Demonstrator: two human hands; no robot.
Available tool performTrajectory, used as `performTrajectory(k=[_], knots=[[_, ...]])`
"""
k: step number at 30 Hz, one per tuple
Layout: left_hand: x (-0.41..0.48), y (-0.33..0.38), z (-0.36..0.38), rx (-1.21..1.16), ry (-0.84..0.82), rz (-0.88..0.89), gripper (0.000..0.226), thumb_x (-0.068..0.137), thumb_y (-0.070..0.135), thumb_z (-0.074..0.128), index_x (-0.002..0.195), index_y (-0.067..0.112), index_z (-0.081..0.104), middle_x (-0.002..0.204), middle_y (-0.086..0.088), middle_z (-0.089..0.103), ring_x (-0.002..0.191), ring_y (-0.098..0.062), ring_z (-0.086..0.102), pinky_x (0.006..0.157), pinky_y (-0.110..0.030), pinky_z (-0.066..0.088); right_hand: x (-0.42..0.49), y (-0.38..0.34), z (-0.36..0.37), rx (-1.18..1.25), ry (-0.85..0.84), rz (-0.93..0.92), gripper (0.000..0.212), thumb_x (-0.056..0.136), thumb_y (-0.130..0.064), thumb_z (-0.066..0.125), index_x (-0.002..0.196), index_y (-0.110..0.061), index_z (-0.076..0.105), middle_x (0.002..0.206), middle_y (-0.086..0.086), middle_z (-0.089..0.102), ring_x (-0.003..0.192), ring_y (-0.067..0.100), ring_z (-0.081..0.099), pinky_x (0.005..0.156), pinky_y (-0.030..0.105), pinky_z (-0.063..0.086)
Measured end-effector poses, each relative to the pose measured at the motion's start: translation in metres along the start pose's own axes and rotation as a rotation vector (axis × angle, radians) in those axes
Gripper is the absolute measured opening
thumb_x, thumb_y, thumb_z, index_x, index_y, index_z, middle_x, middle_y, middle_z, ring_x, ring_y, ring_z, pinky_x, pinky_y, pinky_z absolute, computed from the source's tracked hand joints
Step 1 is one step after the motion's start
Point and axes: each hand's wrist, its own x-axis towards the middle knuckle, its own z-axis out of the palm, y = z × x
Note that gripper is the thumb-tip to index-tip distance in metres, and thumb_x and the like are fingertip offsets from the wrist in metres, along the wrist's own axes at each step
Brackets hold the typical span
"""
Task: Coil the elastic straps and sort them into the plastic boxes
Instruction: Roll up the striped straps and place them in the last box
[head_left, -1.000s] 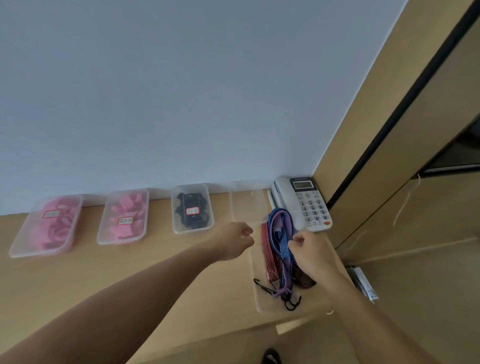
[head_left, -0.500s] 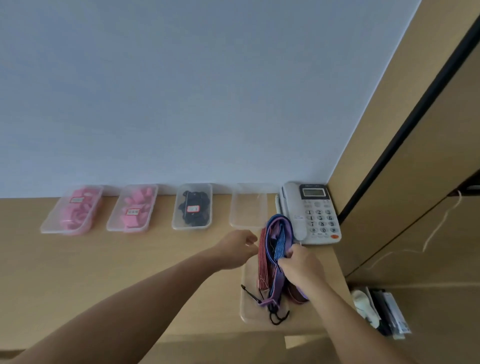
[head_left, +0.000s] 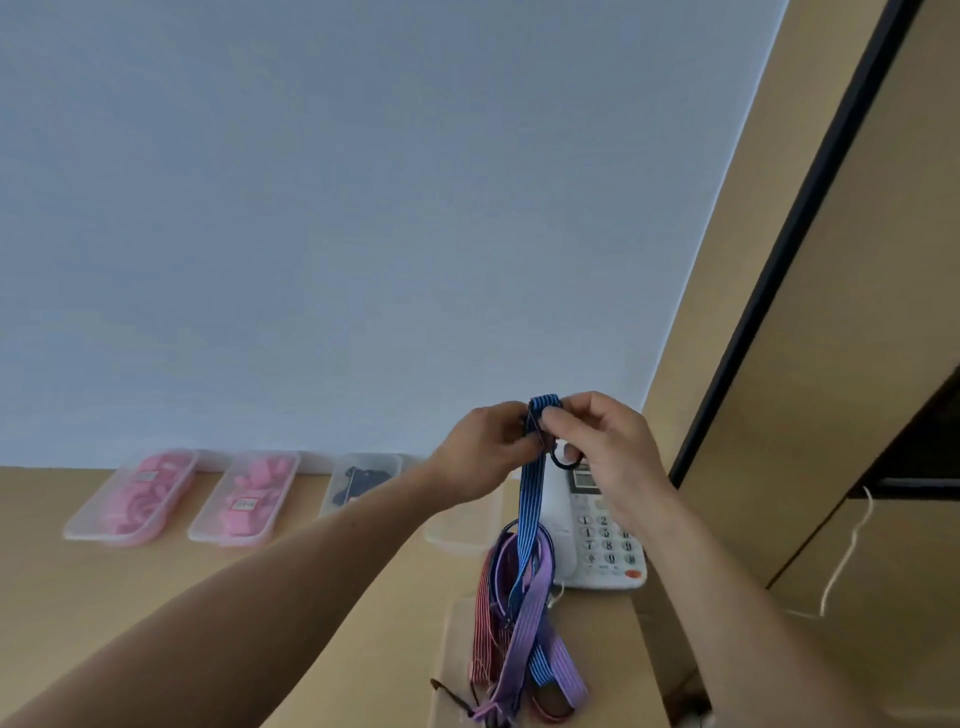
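Both hands are raised above the desk and pinch the top end of a blue striped elastic strap (head_left: 531, 499), which hangs down into a tangle. My left hand (head_left: 485, 449) grips it from the left, my right hand (head_left: 602, 441) from the right, with a black hook ring below the fingers. Purple straps (head_left: 527, 631) and red striped straps (head_left: 483, 623) lie in a clear tray (head_left: 445, 670) at the desk's front. An empty clear box (head_left: 457, 530) stands behind the tray, partly hidden by my left arm.
Along the wall stand two clear boxes with pink coils (head_left: 135, 499) (head_left: 247, 501) and one with black coils (head_left: 361, 480). A white desk phone (head_left: 597, 540) sits right of the straps. A wooden cabinet (head_left: 810, 364) borders the desk on the right.
Both hands rose from the tray, lifting the blue strap's end up in front of the wall. The camera tilted and moved closer.
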Motion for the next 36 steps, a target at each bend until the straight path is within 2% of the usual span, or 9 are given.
performTrajectory(k=[7,11,16,19,21,25,29,31,36], knots=[[0.001,0.042,-0.013,-0.286,0.035,0.065,0.009,0.098,0.012,0.056,0.103,0.009,0.063,0.088,-0.016,0.072,0.078,-0.03,0.071,0.073,-0.043,0.06,0.007,-0.034,-0.008,0.255,-0.003,-0.005,0.013,0.083,-0.024,0.076,0.07,-0.021,0.077,0.059,-0.006,0.059,0.052,0.007,0.046,0.044,0.018,0.035],[-0.004,0.056,-0.023,-0.434,-0.048,0.041,0.032,0.088,0.025,0.055,0.11,0.003,0.061,0.101,-0.019,0.071,0.096,-0.04,0.069,0.076,-0.046,0.06,0.012,-0.044,-0.005,0.109,0.047,-0.092,0.015,0.08,-0.028,0.079,0.066,-0.026,0.074,0.061,-0.01,0.065,0.053,0.002,0.054,0.051,0.015,0.039],[-0.009,0.045,-0.025,-0.304,-0.091,0.046,0.036,0.088,0.021,0.07,0.117,0.005,0.056,0.095,-0.02,0.074,0.091,-0.034,0.072,0.079,-0.043,0.06,0.015,-0.035,-0.001,-0.028,0.043,-0.018,0.035,0.072,-0.03,0.086,0.052,-0.023,0.058,0.05,-0.014,0.051,0.046,-0.001,0.046,0.057,0.022,0.036],[-0.008,0.036,-0.034,-0.361,-0.078,0.02,0.021,0.095,0.013,0.065,0.11,0.0,0.058,0.092,-0.02,0.075,0.09,-0.037,0.073,0.08,-0.047,0.06,0.013,-0.028,0.003,-0.071,0.064,0.018,0.036,0.073,-0.044,0.081,0.067,-0.017,0.059,0.058,-0.012,0.055,0.053,0.003,0.051,0.061,0.027,0.041],[-0.004,0.035,-0.043,-0.384,-0.073,0.015,0.019,0.097,0.014,0.062,0.107,-0.002,0.059,0.091,-0.018,0.075,0.087,-0.036,0.073,0.076,-0.043,0.061,0.008,-0.023,0.011,-0.015,0.015,0.039,0.048,0.076,-0.06,0.067,0.086,-0.013,0.064,0.076,-0.004,0.069,0.073,0.012,0.064,0.071,0.032,0.05],[0.008,0.04,-0.061,-0.336,0.004,0.063,0.016,0.099,0.016,0.058,0.098,0.002,0.065,0.09,-0.008,0.077,0.081,-0.025,0.072,0.07,-0.033,0.058,-0.001,-0.016,0.032,0.097,-0.151,0.063,0.064,0.083,-0.062,0.054,0.112,-0.007,0.064,0.094,0.014,0.074,0.089,0.028,0.073,0.08,0.037,0.056],[0.018,0.045,-0.082,-0.177,0.098,0.126,0.013,0.097,0.024,0.061,0.089,0.018,0.07,0.083,0.01,0.076,0.065,0.003,0.062,0.062,-0.012,0.045,0.002,-0.019,0.052,0.122,0.023,0.017,0.04,0.093,-0.048,0.058,0.098,-0.009,0.066,0.072,0.01,0.07,0.059,0.022,0.063,0.06,0.032,0.052],[0.021,0.048,-0.091,-0.165,0.129,0.15,0.013,0.097,0.024,0.062,0.087,0.02,0.07,0.078,0.009,0.074,0.065,0.0,0.064,0.06,-0.014,0.045,0.006,-0.029,0.059,0.055,0.089,-0.05,0.025,0.098,-0.036,0.057,0.092,-0.015,0.067,0.072,0.007,0.071,0.054,0.02,0.06,0.053,0.026,0.05],[0.028,0.054,-0.101,-0.142,0.105,0.239,0.012,0.099,0.021,0.058,0.097,0.013,0.067,0.084,0.001,0.077,0.075,-0.016,0.073,0.058,-0.024,0.049,0.012,-0.043,0.069,-0.025,0.156,-0.112,0.025,0.098,-0.03,0.056,0.088,-0.01,0.066,0.072,0.004,0.072,0.049,0.016,0.059,0.047,0.02,0.046]])
